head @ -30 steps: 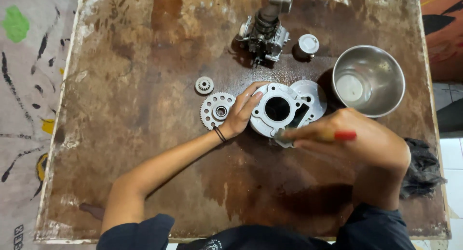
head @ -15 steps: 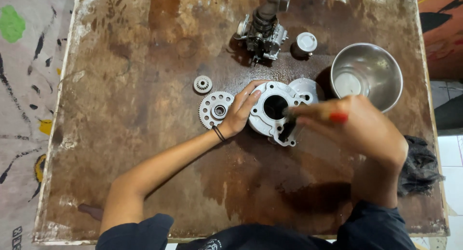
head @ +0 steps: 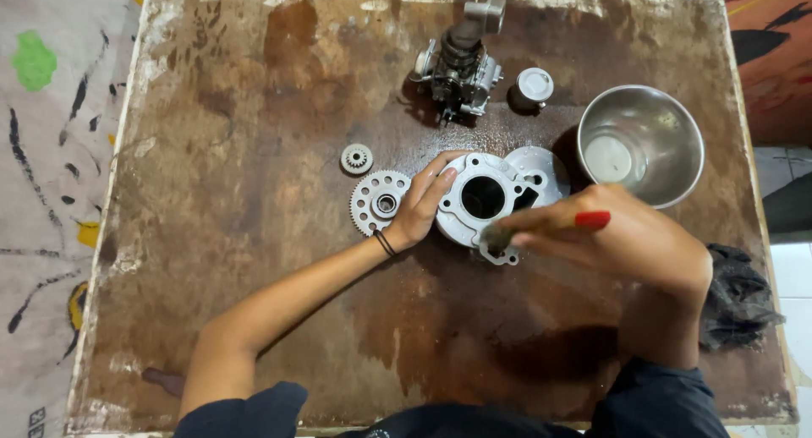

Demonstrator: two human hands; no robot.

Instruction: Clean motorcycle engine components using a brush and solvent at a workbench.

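The tabletop (head: pixel 254 235) under you is a stained, worn brown board, and every part lies flat on it within arm's reach, grouped toward the far middle so nothing needs stretching for.

At the far right stands a steel bowl (head: pixel 640 144), open side up, with a little pale liquid in the bottom; it sits just beyond your right hand, near enough for dipping. A dark rag (head: pixel 737 296) lies crumpled at the right edge.

At the far middle rests a carburettor (head: pixel 459 62), with a small round cap (head: pixel 534 84) just beside it, both well apart from what you are working on.

The cylinder (head: pixel 484 203), a pale cast piece with a round bore, lies bore-up at the centre. Your left hand (head: pixel 420 205) is spread loosely against its left rim, fingers touching the metal, which looks like a brace to keep it from sliding. Your right hand (head: pixel 622 239) is closed around a red-handled brush (head: pixel 541 227), whose tip meets the near flange of the cylinder.

Left of your left hand lies a large gear (head: pixel 379 203) with holes in its face, partly under your thumb side, and farther left a small gear (head: pixel 357 158), apart from it.
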